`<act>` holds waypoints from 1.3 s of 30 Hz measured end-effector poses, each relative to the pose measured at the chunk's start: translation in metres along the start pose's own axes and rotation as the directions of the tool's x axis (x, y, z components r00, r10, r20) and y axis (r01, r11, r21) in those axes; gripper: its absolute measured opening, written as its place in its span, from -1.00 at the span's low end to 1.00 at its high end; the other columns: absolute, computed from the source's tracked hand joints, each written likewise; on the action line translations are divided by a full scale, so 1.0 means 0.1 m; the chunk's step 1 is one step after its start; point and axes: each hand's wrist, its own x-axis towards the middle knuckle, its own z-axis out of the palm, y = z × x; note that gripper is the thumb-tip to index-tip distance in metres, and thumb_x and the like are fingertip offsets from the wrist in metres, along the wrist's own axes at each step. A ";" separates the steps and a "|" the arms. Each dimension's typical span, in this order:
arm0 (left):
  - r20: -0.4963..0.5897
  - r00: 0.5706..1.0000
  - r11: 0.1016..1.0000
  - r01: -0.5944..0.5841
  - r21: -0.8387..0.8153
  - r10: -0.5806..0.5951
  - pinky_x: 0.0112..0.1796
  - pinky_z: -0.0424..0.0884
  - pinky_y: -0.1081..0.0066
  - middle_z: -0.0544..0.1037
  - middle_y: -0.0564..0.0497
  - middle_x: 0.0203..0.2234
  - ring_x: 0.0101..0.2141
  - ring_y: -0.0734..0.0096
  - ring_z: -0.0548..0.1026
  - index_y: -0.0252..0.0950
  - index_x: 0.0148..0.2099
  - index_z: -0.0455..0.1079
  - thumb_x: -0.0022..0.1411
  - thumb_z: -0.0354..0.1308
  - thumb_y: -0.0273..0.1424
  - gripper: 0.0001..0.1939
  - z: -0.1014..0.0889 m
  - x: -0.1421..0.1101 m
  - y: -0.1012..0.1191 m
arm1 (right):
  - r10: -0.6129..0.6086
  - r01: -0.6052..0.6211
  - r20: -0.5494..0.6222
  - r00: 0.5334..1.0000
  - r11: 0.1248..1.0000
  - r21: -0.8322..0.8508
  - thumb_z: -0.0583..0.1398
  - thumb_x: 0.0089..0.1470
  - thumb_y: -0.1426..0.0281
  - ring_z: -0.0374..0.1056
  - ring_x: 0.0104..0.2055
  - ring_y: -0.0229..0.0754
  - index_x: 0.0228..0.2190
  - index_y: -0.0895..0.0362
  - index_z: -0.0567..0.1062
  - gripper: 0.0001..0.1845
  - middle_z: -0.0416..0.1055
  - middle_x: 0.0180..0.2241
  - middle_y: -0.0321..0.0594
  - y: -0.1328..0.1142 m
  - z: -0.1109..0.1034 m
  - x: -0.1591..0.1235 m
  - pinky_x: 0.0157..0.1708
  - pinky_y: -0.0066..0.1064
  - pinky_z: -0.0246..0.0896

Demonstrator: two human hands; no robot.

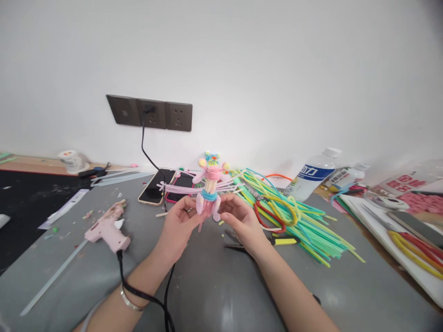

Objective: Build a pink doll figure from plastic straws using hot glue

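A small figure made of pipe cleaners (211,180) stands upright between my hands, above the grey table mat. Its body is pink and cream with a blue band at the waist, and its head is blue with yellow and red bits. Closed around its lower left side is my left hand (178,226). My right hand (240,221) pinches the lower right side, thumb toward me. Behind the figure lie pale pink pipe cleaners (180,189), partly hidden by it. Black-and-yellow pliers (284,240) rest under my right wrist.
A pink glue gun (109,233) with a clear stick and black cord lies left. Two phones (155,188) sit behind my left hand. Green and yellow pipe cleaners (311,235) are heaped right, before a water bottle (313,173). Scissors (411,246) lie far right. The cord runs to a wall socket (151,114).
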 end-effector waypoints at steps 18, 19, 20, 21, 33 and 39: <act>0.124 0.972 0.943 -0.226 0.245 0.201 -0.20 0.48 0.41 0.48 -0.03 -0.20 -0.14 0.31 0.51 -0.28 -0.38 0.35 0.11 0.35 -0.41 -0.80 -0.02 -0.04 -0.09 | -0.050 0.036 -0.185 0.982 0.996 -0.076 0.31 0.06 0.16 0.39 -0.27 -0.11 -0.30 0.07 0.55 -0.74 0.52 -0.34 -0.21 0.08 0.19 -0.04 -0.21 -0.29 0.33; 0.146 0.968 0.941 -0.233 0.244 0.202 -0.17 0.49 0.39 0.48 -0.04 -0.18 -0.12 0.30 0.51 -0.29 -0.36 0.37 0.11 0.35 -0.43 -0.82 -0.02 -0.04 -0.09 | -0.035 0.026 -0.185 0.982 0.998 -0.053 0.32 0.05 0.15 0.40 -0.24 -0.09 -0.28 0.07 0.57 -0.73 0.53 -0.32 -0.20 0.09 0.18 -0.03 -0.17 -0.27 0.33; 0.166 0.965 0.941 -0.238 0.240 0.202 -0.13 0.49 0.38 0.49 -0.06 -0.15 -0.09 0.29 0.51 -0.29 -0.34 0.39 0.11 0.35 -0.43 -0.84 -0.02 -0.04 -0.08 | -0.019 0.015 -0.183 0.983 1.000 -0.020 0.32 0.05 0.14 0.41 -0.22 -0.09 -0.26 0.06 0.58 -0.71 0.55 -0.30 -0.20 0.10 0.16 -0.03 -0.15 -0.26 0.32; 0.184 0.962 0.942 -0.240 0.232 0.200 -0.10 0.49 0.36 0.49 -0.07 -0.13 -0.07 0.28 0.51 -0.29 -0.32 0.41 0.10 0.36 -0.44 -0.84 -0.02 -0.04 -0.07 | -0.001 0.004 -0.181 0.983 1.000 0.020 0.33 0.04 0.14 0.42 -0.20 -0.08 -0.24 0.06 0.58 -0.69 0.55 -0.27 -0.20 0.12 0.14 -0.02 -0.14 -0.27 0.32; 0.070 0.992 0.990 -0.107 0.088 0.101 -0.22 0.52 0.39 0.59 -0.04 -0.26 -0.19 0.28 0.57 -0.29 -0.23 0.39 -0.04 0.47 -0.40 -0.64 -0.03 0.02 -0.03 | 0.097 -0.078 -0.082 0.992 0.975 0.208 0.36 0.02 0.19 0.45 -0.18 -0.10 -0.25 0.06 0.60 -0.72 0.58 -0.23 -0.22 0.13 0.16 -0.03 -0.14 -0.32 0.32; 0.100 0.994 0.990 -0.047 0.135 0.033 -0.20 0.52 0.39 0.63 -0.09 -0.16 -0.16 0.25 0.58 -0.30 -0.08 0.48 -0.02 0.45 -0.36 -0.57 -0.06 0.04 -0.02 | 0.063 -0.054 -0.056 0.996 0.989 0.140 0.32 0.09 0.22 0.41 -0.08 -0.08 -0.20 0.04 0.61 -0.76 0.56 -0.16 -0.21 0.13 0.14 -0.04 0.01 -0.25 0.26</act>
